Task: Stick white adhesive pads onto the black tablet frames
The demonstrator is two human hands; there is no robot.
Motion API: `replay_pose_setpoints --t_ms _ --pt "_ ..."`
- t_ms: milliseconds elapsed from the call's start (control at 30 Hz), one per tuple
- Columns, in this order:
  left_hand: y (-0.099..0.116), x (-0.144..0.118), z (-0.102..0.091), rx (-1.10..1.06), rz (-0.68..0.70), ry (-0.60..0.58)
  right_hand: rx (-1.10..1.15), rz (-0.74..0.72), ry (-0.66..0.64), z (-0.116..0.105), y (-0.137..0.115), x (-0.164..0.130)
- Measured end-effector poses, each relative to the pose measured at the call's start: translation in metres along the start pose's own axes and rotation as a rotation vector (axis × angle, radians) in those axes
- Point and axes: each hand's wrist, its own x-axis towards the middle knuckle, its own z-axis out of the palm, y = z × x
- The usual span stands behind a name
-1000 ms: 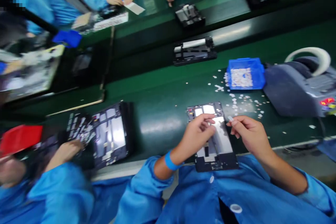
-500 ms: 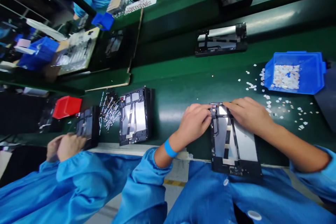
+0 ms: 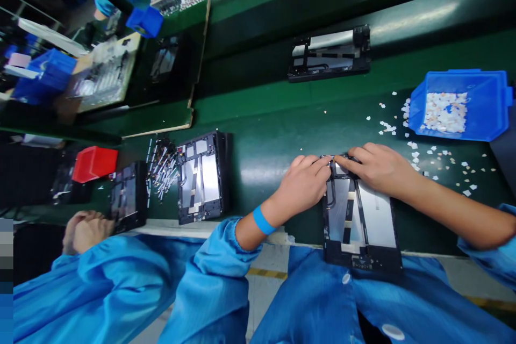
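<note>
An opened tablet (image 3: 379, 215), its silver battery panels and black flex strips exposed, lies at the bench's front edge, its lower end jutting over it. At its upper left corner my left hand (image 3: 304, 183) has bent, closed fingers, with fingertips on the top edge. My right hand (image 3: 377, 166) reaches over the upper right part, fingers curled and tips meeting the left ones on that edge. Whatever small piece may be between the fingertips is hidden. Left of my hands, more opened tablets (image 3: 199, 177) are piled, beside a heap of thin strips (image 3: 163, 169).
A blue bin (image 3: 479, 113) holding small pale pieces stands at right, with scattered white bits (image 3: 427, 156) near it. Another opened tablet (image 3: 330, 56) lies farther back. On the left are a red bin (image 3: 94, 164), a tablet (image 3: 127, 199) and a co-worker's hands (image 3: 88, 231).
My right hand's fingertips have shifted left along the tablet's top edge, up to my left fingertips. The co-worker's hands on the left have drawn slightly away from their tablet. The view has shifted a little.
</note>
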Motion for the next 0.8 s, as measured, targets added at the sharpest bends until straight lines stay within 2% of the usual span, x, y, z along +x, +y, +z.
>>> replay_pose_setpoints --t_ms 133,300,367,500,800 --pt "-0.002 0.002 -0.003 -0.142 -0.034 0.014 -0.015 -0.018 -0.032 -0.002 0.003 0.002" --pt "-0.008 0.013 -0.005 -0.622 -0.275 0.156 0.005 -0.063 -0.017 0.0 0.01 0.002" --pt "-0.012 0.022 -0.001 -0.721 -0.342 0.15 0.013 -0.068 -0.004 0.002 0.012 0.002" --pt "-0.019 0.039 0.01 -0.769 -0.42 0.059 0.025 -0.054 -0.001 0.004 0.012 0.002" --pt "-0.02 0.046 0.015 -0.798 -0.482 0.046 0.051 -0.017 -0.001 0.005 0.01 0.004"
